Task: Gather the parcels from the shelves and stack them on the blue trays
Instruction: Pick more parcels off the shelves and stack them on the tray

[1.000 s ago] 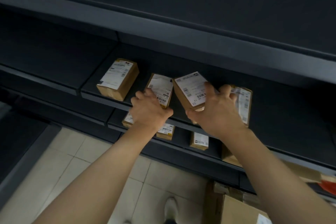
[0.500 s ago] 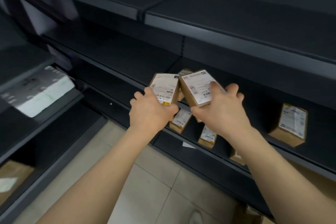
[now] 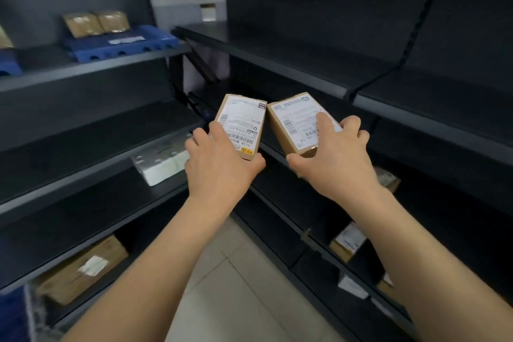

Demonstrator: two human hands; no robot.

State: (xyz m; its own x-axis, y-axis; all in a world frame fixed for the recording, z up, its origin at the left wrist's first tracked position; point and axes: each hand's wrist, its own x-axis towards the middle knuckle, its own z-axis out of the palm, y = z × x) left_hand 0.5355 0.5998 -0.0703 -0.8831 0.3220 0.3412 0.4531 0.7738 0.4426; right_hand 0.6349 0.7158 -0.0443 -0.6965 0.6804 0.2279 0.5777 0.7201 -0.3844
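1. Left hand (image 3: 222, 166) closed on left parcel (image 3: 241, 125); right hand (image 3: 333, 158) closed on right parcel (image 3: 298, 122).
2. Both mid-frame, off shelves; blue tray (image 3: 122, 46) at 10 o'clock.
3. Likely light, stiff cardboard; best gripped across short edges.

On the parcel in your left hand (image 3: 222, 166), the left parcel (image 3: 241, 126), the white label reads upside down to you: "M006" near its middle, then "512A" and what looks like "M006" again by the barcode at the near edge. A small yellow sticker sits at the near right corner, its print too small to read.

On the right parcel (image 3: 298, 125), in your right hand (image 3: 333, 164), the label shows barcodes and digits near the bottom edge, possibly "36 13"; the rest is blurred.

Labels on the parcels on the shelves cannot be read.
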